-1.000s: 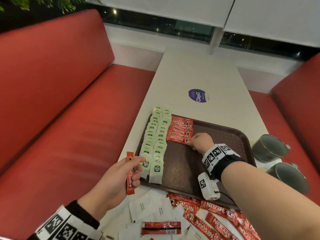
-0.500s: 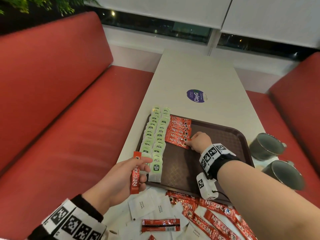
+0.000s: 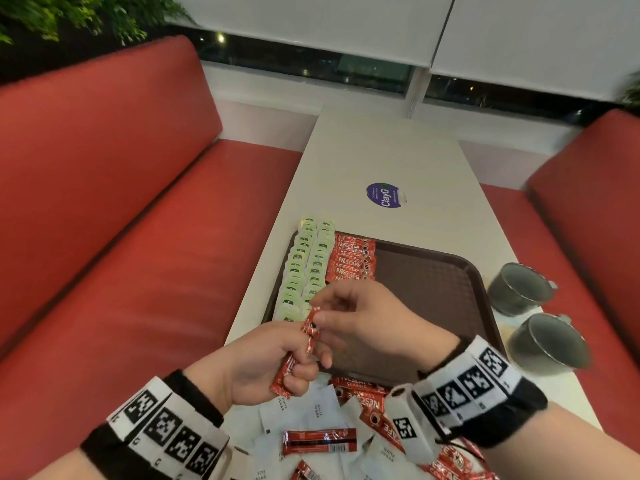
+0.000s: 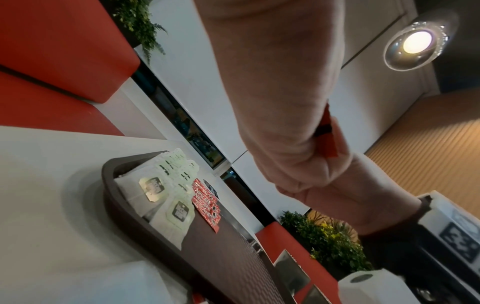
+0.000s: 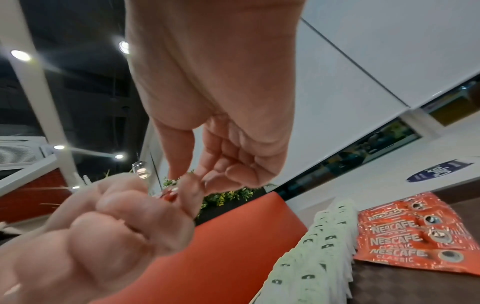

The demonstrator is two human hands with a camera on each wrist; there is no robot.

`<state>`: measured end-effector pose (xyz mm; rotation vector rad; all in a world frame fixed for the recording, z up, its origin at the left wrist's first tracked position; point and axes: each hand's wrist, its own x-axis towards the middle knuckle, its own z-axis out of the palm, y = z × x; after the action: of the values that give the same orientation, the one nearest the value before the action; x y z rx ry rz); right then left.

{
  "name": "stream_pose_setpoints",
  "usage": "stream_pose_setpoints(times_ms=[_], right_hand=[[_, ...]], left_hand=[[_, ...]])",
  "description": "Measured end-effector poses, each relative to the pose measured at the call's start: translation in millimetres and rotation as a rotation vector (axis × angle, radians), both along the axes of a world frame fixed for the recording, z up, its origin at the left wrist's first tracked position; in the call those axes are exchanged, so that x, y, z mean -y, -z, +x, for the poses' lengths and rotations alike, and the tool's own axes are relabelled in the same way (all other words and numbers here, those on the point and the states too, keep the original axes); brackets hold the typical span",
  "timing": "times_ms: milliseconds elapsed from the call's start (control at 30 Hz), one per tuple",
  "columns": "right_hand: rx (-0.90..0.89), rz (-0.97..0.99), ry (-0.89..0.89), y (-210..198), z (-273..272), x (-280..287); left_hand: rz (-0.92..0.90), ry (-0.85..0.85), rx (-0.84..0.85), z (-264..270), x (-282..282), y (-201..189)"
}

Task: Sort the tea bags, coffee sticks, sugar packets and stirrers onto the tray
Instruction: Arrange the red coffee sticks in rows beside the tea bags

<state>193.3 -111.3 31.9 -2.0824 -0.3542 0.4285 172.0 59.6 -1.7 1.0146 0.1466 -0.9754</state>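
Observation:
A brown tray [image 3: 433,289] lies on the white table. Two rows of green tea bags [image 3: 304,268] run along its left side, with a row of red coffee sticks [image 3: 353,261] beside them. Above the tray's near left corner my left hand [image 3: 298,365] grips the lower part of a red coffee stick [image 3: 294,355], which stands tilted. My right hand [image 3: 320,308] pinches its top end between thumb and forefinger. In the right wrist view only the red tip [image 5: 170,195] shows between the fingers. Loose sugar packets [image 3: 311,410] and coffee sticks [image 3: 367,403] lie mixed at the near edge.
Two dark cups [image 3: 519,287] [image 3: 547,344] lie on their sides right of the tray. A purple sticker [image 3: 384,195] is on the table beyond it. Red benches [image 3: 138,254] flank the table. The tray's right half is bare.
My right hand left the row of coffee sticks on the tray and came back to the left hand. The left hand carried its stick rightward over the tray corner. Both hands now hold it.

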Motion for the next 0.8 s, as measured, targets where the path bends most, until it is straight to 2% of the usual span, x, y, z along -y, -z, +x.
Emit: stream_pose_setpoints(times_ms=[167, 300, 467, 533, 633, 700, 800], right_hand=[[0.013, 0.033, 0.065, 4, -10, 11], [-0.026, 0.059, 0.181, 9, -10, 37], [-0.046, -0.044, 0.171, 16, -19, 49], [-0.045, -0.043, 0.208, 20, -19, 53], [-0.057, -0.027, 0.372, 30, -10, 62], [-0.038, -0.092, 0.472, 41, 2, 68], [-0.032, -0.231, 0.529, 59, 27, 72]], left_hand=[[0.048, -0.002, 0.06, -7, 6, -5], [0.229, -0.152, 0.261, -9, 1, -4], [0.371, -0.261, 0.393, -11, -1, 0], [0.419, -0.298, 0.399, -11, -1, 3], [0.452, -0.355, 0.376, -13, -7, 10], [0.458, -0.359, 0.357, -16, -15, 15], [0.459, -0.389, 0.308, -22, -30, 23]])
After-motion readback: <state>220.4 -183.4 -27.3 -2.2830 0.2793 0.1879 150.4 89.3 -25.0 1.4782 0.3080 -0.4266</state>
